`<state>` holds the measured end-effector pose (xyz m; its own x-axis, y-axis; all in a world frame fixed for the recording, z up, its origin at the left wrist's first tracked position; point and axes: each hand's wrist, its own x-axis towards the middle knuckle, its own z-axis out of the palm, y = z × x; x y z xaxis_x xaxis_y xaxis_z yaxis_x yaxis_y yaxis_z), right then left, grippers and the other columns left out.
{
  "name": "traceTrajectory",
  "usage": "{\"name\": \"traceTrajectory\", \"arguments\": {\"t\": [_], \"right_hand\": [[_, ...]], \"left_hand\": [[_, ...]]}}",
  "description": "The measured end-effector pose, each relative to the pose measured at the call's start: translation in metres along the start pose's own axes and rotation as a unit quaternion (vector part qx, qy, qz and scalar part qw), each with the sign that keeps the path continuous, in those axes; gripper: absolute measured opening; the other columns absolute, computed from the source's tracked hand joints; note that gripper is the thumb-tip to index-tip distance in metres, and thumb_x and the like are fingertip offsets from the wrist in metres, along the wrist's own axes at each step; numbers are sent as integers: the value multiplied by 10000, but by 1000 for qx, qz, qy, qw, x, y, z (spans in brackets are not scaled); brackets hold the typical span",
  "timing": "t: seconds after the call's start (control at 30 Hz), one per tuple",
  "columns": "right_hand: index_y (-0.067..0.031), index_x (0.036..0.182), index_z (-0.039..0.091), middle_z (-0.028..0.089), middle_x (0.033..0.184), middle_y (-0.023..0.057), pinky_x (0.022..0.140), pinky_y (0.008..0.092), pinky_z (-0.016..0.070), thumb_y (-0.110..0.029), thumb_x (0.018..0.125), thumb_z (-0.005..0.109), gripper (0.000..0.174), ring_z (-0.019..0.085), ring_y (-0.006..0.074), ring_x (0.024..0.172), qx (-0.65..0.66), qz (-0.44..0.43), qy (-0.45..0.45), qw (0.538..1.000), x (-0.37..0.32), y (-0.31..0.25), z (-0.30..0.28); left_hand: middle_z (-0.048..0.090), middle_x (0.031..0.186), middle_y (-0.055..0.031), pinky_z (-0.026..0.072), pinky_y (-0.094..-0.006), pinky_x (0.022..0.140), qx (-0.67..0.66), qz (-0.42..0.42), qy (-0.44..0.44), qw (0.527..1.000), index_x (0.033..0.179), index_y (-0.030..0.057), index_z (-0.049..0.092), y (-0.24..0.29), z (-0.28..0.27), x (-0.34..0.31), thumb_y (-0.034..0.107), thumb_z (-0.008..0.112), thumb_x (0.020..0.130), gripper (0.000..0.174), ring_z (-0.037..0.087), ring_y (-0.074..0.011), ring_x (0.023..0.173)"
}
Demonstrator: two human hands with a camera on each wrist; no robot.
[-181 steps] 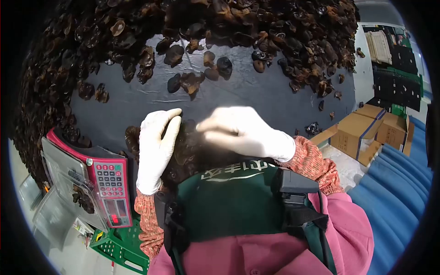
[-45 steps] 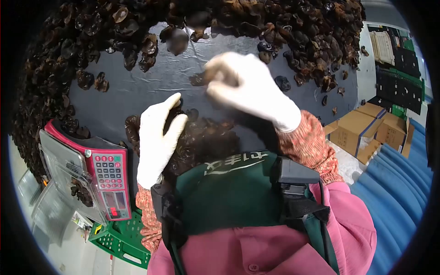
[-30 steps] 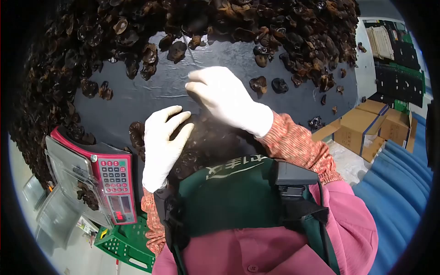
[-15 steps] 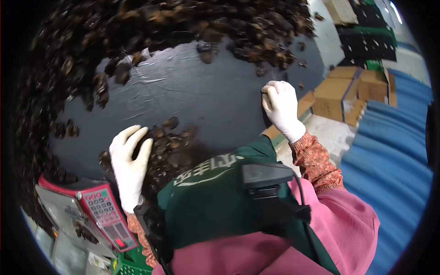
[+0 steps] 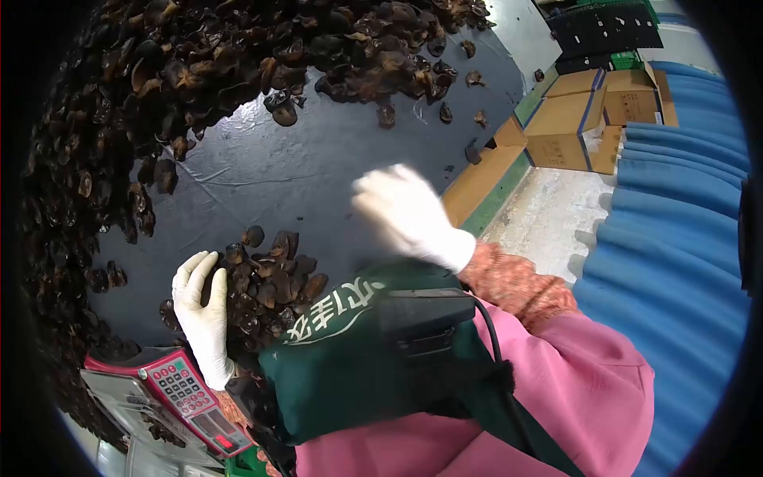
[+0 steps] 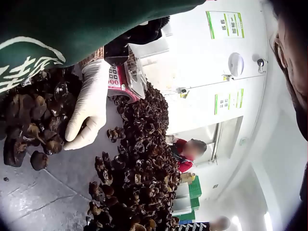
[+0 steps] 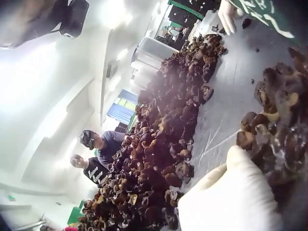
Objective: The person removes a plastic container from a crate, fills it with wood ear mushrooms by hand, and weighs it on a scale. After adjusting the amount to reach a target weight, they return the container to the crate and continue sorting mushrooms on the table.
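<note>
Beside the left edge of a small heap of dark, ear-shaped pieces (image 5: 266,294) is the left hand (image 5: 203,314) in a white glove, its fingers and thumb loosely bent and apart. Both wrist views show that hand by the heap: at mid size in the left wrist view (image 6: 91,108) and large in the right wrist view (image 7: 231,197). The gloved right hand (image 5: 409,215) is blurred over the dark sheet, right of the heap, fingers fairly straight; no held thing shows. It also appears at the top of the right wrist view (image 7: 226,17).
A large mound of similar pieces (image 5: 183,71) spans the table's far and left sides. Lower left is a red scale (image 5: 179,385). Cardboard boxes (image 5: 560,131) and a blue curtain (image 5: 675,207) are on the right. Other people (image 7: 108,144) stand beyond the mound.
The head view has turned rightward. The right hand went from above the heap to the table's right side, fingers bent, then came back inward with them straighter. The left hand stays by the heap.
</note>
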<state>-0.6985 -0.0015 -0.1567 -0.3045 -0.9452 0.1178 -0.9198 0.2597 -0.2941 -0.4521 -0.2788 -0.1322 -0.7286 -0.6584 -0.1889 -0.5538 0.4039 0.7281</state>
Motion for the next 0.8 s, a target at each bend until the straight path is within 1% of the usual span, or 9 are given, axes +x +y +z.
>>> {"name": "traceTrajectory", "arguments": {"t": [0.03, 0.13, 0.2, 0.5, 0.53, 0.6, 0.63, 0.7, 0.8], "right_hand": [[-72, 1395, 622, 605, 1485, 136, 1207, 545, 353, -255, 943, 645, 488, 538, 319, 1406, -10, -56, 4, 998, 10, -14, 19], [-98, 1523, 521, 469, 1629, 123, 1267, 611, 213, -378, 995, 621, 606, 395, 292, 1535, -48, -6, -76, 996, 46, -11, 23], [-102, 1553, 484, 442, 1646, 119, 1262, 654, 146, -396, 1002, 591, 634, 354, 293, 1555, -114, 63, -16, 991, 48, 25, 21], [-126, 1572, 481, 426, 1661, 123, 1252, 660, 127, -338, 1042, 524, 573, 295, 365, 1576, -301, 330, 42, 894, -60, 108, -8], [-153, 1574, 485, 417, 1670, 113, 1251, 665, 120, -337, 1041, 531, 565, 270, 364, 1588, -300, 412, -29, 860, -68, 107, -19], [-149, 1547, 516, 421, 1653, 172, 1209, 727, 137, -341, 1014, 585, 571, 251, 410, 1582, -366, 398, 21, 841, -122, 144, 0], [-128, 1530, 527, 422, 1635, 226, 1191, 744, 156, -350, 1004, 602, 575, 262, 429, 1572, -313, 481, -60, 817, -108, 132, -25], [-79, 1445, 580, 479, 1576, 225, 1186, 687, 245, -245, 982, 646, 496, 392, 404, 1497, -374, 363, 108, 846, -118, 147, -13], [-67, 1302, 663, 658, 1331, 176, 1087, 528, 426, -122, 927, 696, 381, 594, 360, 1264, -172, 193, 171, 951, -7, 77, -49]], "left_hand": [[702, 1248, -99, 468, -348, 1085, 0, -1, 0, 1000, 1195, 13, 755, -2, 0, 0, 52, 740, 940, 258, 641, -244, 1202], [705, 1247, -90, 468, -367, 1086, 4, 22, 5, 1000, 1182, 34, 760, -6, -1, -3, 54, 756, 919, 264, 635, -259, 1202], [703, 1265, -89, 467, -369, 1088, 11, 27, 6, 1000, 1191, 38, 757, -6, 0, -5, 58, 751, 925, 267, 631, -259, 1207], [714, 1227, -109, 485, -381, 1051, 5, 32, 22, 999, 1146, 36, 765, -6, 1, -2, 62, 757, 908, 240, 650, -281, 1166], [719, 1216, -118, 489, -393, 1046, 25, 55, 32, 998, 1131, 39, 770, -2, 0, -2, 75, 771, 892, 242, 654, -299, 1162], [725, 1210, -118, 486, -408, 1040, 44, 61, 42, 996, 1121, 52, 773, -1, -2, -3, 102, 784, 881, 244, 652, -301, 1160], [727, 1209, -113, 484, -411, 1038, 45, 66, 46, 996, 1116, 58, 775, 0, -2, -4, 112, 787, 880, 242, 651, -297, 1158], [724, 1202, -115, 489, -395, 1040, 57, 67, 45, 995, 1128, 42, 766, 0, -1, -3, 96, 767, 893, 241, 652, -297, 1162], [718, 1225, -94, 478, -402, 1056, 66, 66, 64, 994, 1137, 67, 774, -4, 1, -6, 123, 779, 892, 252, 641, -287, 1186]]}}
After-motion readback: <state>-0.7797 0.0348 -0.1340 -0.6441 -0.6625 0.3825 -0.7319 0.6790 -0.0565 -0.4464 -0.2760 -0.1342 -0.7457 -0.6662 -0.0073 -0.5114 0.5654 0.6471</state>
